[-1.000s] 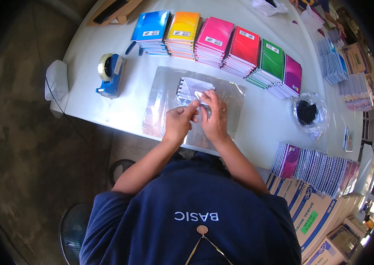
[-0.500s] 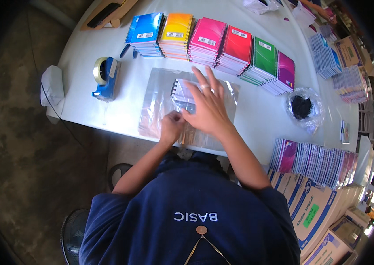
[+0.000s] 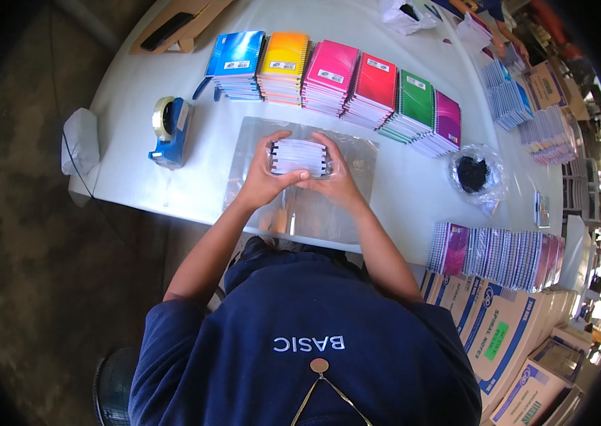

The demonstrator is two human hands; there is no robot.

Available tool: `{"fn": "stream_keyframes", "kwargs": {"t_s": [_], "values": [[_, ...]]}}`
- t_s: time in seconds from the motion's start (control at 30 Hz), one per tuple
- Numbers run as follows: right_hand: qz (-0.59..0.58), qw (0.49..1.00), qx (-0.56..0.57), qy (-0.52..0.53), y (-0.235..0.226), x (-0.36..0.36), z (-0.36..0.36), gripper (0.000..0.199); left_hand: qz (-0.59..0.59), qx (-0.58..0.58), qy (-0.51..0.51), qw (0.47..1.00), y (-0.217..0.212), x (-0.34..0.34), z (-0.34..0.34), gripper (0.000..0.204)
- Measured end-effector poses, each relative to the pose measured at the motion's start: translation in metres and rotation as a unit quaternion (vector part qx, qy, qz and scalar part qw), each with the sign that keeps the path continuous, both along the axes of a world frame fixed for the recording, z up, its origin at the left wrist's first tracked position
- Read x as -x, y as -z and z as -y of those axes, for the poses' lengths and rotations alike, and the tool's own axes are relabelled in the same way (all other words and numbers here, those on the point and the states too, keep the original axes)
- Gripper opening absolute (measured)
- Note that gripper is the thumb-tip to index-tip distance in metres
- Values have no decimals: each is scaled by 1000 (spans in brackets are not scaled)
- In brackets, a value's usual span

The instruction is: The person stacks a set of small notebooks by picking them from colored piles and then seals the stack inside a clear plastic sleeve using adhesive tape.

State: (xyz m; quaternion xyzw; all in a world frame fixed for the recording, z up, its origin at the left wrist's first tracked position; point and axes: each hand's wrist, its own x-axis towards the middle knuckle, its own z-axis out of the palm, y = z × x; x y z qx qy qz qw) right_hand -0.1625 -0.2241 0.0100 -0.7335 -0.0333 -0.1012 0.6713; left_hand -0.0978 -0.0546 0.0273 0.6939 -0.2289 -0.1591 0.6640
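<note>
Between my two hands stands a small stack of spiral notebooks (image 3: 299, 157), its white page edges turned up and dark binding coils along both sides. Clear plastic film seems to cover it. My left hand (image 3: 265, 174) wraps its left side, with the thumb along the near edge. The right side is gripped by my right hand (image 3: 336, 174), whose thumb meets the left one. Beneath lies a pile of clear plastic bags (image 3: 258, 213) at the table's near edge. Covers of the held notebooks are hidden.
Stacks of blue (image 3: 238, 53), yellow, pink, red, green and purple notebooks curve across the table's far side. A blue tape dispenser (image 3: 170, 138) stands left. At right are a plastic bag of black pieces (image 3: 472, 174), wrapped notebooks (image 3: 495, 255) and cardboard boxes (image 3: 499, 326).
My right hand has come down from above the notebooks to their right side. My left hand has moved up onto the left side. The stack now shows its page edges upward.
</note>
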Motion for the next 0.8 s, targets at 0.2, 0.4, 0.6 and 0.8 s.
{"fn": "stream_keyframes", "kwargs": {"t_s": [0.2,0.4,0.6,0.8], "values": [[57,998,-19,8,-26,-9,-11,93,19,36,-25,999,-11,0,1,87],[66,994,-63,66,-3,-11,-15,90,61,67,0,996,4,-5,-3,104],[31,971,-37,233,1,-20,-41,52,147,-50,-205,966,13,32,12,52],[-19,967,-57,247,0,-19,-43,45,403,-285,-181,850,-4,49,15,30]]}}
